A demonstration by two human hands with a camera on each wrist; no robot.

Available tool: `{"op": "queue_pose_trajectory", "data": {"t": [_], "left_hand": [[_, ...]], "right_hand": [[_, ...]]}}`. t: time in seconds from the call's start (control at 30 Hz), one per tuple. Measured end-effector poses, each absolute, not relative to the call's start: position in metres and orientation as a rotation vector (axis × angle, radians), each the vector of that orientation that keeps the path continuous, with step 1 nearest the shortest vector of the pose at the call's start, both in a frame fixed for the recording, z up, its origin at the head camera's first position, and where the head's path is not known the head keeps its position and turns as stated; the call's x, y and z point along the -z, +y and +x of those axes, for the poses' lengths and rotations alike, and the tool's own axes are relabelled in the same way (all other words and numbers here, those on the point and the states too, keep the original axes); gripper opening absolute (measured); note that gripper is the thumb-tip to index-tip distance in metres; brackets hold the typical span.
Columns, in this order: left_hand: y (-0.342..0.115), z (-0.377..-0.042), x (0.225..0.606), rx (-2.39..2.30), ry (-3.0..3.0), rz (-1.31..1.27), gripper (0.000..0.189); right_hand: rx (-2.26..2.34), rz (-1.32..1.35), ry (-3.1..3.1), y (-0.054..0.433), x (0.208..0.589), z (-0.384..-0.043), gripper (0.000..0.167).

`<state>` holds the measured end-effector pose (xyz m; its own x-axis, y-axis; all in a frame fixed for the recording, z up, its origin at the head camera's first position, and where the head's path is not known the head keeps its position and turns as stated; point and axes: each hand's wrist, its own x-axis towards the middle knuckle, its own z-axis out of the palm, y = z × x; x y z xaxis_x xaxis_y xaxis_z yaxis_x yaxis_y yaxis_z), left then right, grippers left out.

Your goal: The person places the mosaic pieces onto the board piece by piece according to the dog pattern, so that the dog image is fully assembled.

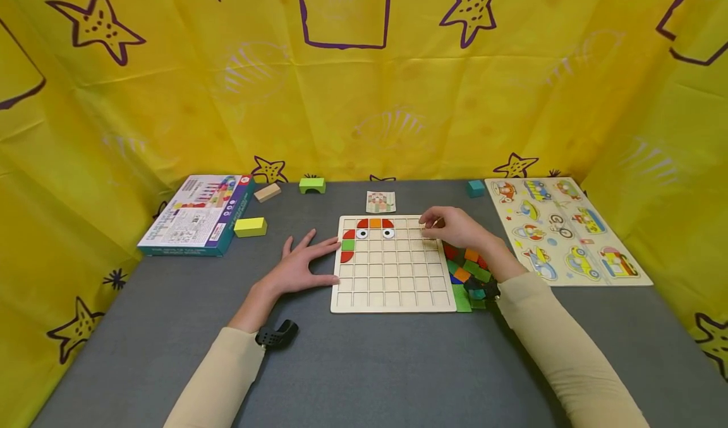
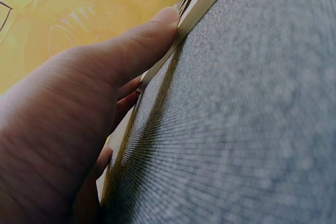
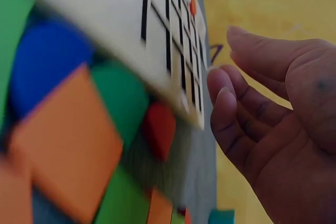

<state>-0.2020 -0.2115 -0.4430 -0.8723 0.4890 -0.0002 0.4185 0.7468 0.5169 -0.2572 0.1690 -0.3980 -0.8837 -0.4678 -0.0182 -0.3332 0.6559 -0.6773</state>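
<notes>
A square wooden grid board (image 1: 392,286) lies on the table. Red, orange, green and eye-patterned tiles (image 1: 375,224) fill several cells at its upper left. My left hand (image 1: 298,270), fingers spread, touches the board's left edge; its thumb (image 2: 144,43) presses against the side in the left wrist view. Over the upper right corner hovers my right hand (image 1: 455,226). Its fingers are loosely bent with the thumb apart, and the right wrist view shows nothing between them. Loose coloured tiles (image 3: 68,140) are heaped beside the board's right edge, partly hidden by the right wrist in the head view.
Behind the board lies a small pattern card (image 1: 380,202). To the left are a game box (image 1: 196,216), a yellow block (image 1: 250,227), a plain wooden block (image 1: 267,192) and a green arch block (image 1: 312,186). A teal cube (image 1: 475,189) and a vehicle puzzle board (image 1: 569,232) stand right.
</notes>
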Motion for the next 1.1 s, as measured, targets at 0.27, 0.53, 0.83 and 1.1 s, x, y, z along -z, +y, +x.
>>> {"op": "queue_pose_trajectory", "data": {"t": [0.27, 0.53, 0.83, 1.1], "left_hand": [[-0.212, -0.202, 0.444, -0.785, 2.802, 0.731, 0.082], [-0.212, -0.202, 0.445, -0.777, 2.81, 0.731, 0.083], [-0.211, -0.202, 0.444, -0.786, 2.813, 0.748, 0.082], [-0.211, -0.201, 0.442, -0.773, 2.818, 0.732, 0.083]], "right_hand": [[1.041, -0.628, 2.697, 0.205, 0.404, -0.25, 0.023], [1.018, -0.563, 2.717, 0.232, 0.402, -0.237, 0.023], [1.015, -0.55, 2.728, 0.268, 0.401, -0.221, 0.021], [1.055, -0.58, 2.692, 0.289, 0.401, -0.205, 0.022]]}}
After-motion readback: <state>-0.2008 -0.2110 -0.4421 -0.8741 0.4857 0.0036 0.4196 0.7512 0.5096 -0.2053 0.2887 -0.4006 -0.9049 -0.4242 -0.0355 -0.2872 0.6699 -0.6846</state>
